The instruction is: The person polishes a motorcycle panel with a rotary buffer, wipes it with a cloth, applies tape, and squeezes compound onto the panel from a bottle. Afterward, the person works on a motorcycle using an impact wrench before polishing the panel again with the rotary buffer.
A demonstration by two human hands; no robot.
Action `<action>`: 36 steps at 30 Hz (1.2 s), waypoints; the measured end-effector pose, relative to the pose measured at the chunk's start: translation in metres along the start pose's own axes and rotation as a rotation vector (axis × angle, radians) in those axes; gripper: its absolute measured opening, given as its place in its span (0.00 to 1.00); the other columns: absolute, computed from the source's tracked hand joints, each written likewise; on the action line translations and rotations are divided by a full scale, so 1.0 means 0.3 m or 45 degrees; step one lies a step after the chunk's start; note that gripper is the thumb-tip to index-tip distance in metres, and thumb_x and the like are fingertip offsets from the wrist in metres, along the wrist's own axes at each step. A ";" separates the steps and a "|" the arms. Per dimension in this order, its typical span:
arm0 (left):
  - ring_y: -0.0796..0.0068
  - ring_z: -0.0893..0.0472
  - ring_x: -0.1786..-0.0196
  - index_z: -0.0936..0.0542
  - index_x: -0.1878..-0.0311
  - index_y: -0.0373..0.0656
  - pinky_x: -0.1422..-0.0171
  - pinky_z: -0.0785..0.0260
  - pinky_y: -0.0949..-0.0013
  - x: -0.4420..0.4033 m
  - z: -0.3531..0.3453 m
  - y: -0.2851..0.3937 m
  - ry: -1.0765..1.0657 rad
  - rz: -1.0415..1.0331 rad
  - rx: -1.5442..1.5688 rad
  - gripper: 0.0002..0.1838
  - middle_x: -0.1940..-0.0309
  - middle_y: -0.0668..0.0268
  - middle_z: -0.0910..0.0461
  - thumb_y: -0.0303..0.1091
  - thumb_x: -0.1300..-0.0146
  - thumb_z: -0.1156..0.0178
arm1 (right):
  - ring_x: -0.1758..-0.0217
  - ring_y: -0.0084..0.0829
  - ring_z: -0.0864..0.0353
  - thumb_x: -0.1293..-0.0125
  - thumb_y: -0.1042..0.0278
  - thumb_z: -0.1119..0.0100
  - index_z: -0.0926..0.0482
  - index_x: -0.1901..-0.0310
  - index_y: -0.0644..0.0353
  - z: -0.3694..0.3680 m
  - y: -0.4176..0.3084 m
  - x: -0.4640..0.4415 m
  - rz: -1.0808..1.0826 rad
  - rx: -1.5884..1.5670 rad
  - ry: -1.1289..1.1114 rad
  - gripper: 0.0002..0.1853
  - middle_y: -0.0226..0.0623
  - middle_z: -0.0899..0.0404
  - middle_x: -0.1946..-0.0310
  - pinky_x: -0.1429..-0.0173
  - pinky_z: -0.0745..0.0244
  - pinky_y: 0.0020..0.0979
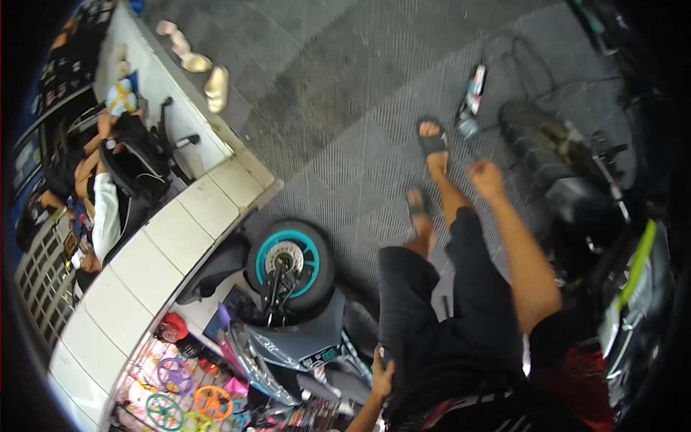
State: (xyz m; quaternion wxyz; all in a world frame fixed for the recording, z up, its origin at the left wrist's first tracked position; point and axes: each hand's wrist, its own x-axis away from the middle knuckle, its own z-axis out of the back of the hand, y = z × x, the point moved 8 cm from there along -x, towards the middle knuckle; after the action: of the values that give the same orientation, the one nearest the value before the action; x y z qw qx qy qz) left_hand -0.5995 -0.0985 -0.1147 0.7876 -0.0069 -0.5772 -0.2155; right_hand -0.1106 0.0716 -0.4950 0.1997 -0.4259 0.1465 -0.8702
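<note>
My right hand (486,179) reaches forward over the floor with its fingers curled; whatever they hold, if anything, is hidden. Just beyond it lies an elongated black, white and red object (473,92) with a pale, clear-looking end, possibly a power tool. My left hand (382,372) is low beside my dark shorts (410,302), fingers closed around something small and dark that I cannot make out. Left of my legs is a grey scooter (295,342) with a teal-rimmed wheel (314,252) and a brake disc.
A motorcycle tyre (531,144) and green-trimmed bodywork (637,266) stand on the right. Dark cable (536,68) loops over the tiled floor (345,137). A white tiled ledge (155,248) runs along the left, with a seated person (104,209) behind it. Pale shoes (217,90) lie beyond.
</note>
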 end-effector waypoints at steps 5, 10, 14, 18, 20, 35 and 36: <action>0.56 0.27 0.29 0.39 0.22 0.33 0.23 0.37 0.60 -0.121 -0.148 0.419 0.069 0.096 -0.621 0.51 0.34 0.47 0.26 0.35 0.48 0.25 | 0.26 0.64 0.32 0.41 0.42 0.26 0.43 0.21 0.57 -0.173 0.120 -0.490 0.098 0.552 0.085 0.53 0.63 0.40 0.25 0.27 0.30 0.56; 0.58 0.23 0.33 0.35 0.25 0.33 0.27 0.33 0.60 -0.219 -0.072 0.545 0.120 0.216 -0.645 0.51 0.37 0.48 0.22 0.40 0.51 0.22 | 0.31 0.56 0.25 0.49 0.31 0.24 0.26 0.30 0.56 -0.444 0.216 -0.778 -0.084 0.591 -0.225 0.50 0.57 0.29 0.31 0.28 0.26 0.50; 0.61 0.19 0.38 0.32 0.27 0.32 0.31 0.29 0.61 -0.191 0.029 0.599 0.150 0.172 -0.819 0.48 0.42 0.49 0.18 0.40 0.49 0.22 | 0.34 0.48 0.19 0.47 0.21 0.32 0.20 0.35 0.65 -0.352 0.042 -0.739 -0.016 0.525 -0.364 0.52 0.56 0.20 0.38 0.30 0.24 0.45; 0.61 0.25 0.30 0.34 0.25 0.32 0.24 0.36 0.62 -0.243 0.009 0.769 -0.079 0.073 -0.481 0.45 0.32 0.51 0.26 0.36 0.44 0.25 | 0.35 0.44 0.20 0.39 0.12 0.51 0.14 0.50 0.61 -0.175 -0.180 -0.542 -0.612 -0.550 -0.827 0.50 0.49 0.15 0.46 0.33 0.26 0.53; 0.66 0.29 0.28 0.32 0.24 0.36 0.22 0.39 0.64 -0.299 0.027 0.914 -0.311 -0.002 -0.095 0.39 0.30 0.59 0.27 0.31 0.39 0.30 | 0.50 0.43 0.15 0.35 0.13 0.58 0.13 0.55 0.58 0.056 -0.474 -0.278 -0.495 -0.789 -1.072 0.47 0.44 0.13 0.56 0.42 0.20 0.51; 0.56 0.23 0.34 0.23 0.36 0.35 0.27 0.34 0.56 0.824 -0.803 2.293 -2.071 -1.509 -2.080 0.27 0.38 0.53 0.21 0.37 0.37 0.33 | 0.34 0.38 0.22 0.31 0.14 0.81 0.21 0.41 0.67 1.780 -1.580 1.354 0.890 -2.451 -0.834 0.58 0.42 0.21 0.41 0.31 0.28 0.40; 0.60 0.20 0.40 0.21 0.40 0.36 0.32 0.30 0.58 0.882 -0.864 2.278 -2.240 -1.497 -1.976 0.25 0.44 0.56 0.19 0.33 0.40 0.32 | 0.32 0.40 0.23 0.31 0.14 0.77 0.24 0.37 0.67 1.808 -1.524 1.370 0.876 -2.692 -0.765 0.56 0.44 0.22 0.39 0.31 0.27 0.44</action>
State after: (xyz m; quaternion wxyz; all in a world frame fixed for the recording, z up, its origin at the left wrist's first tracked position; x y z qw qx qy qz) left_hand -0.0635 0.3665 0.2028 -0.2698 -0.3417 -0.5380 -0.7218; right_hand -0.0077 0.2327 0.3024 -0.0034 -0.5083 0.8579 -0.0754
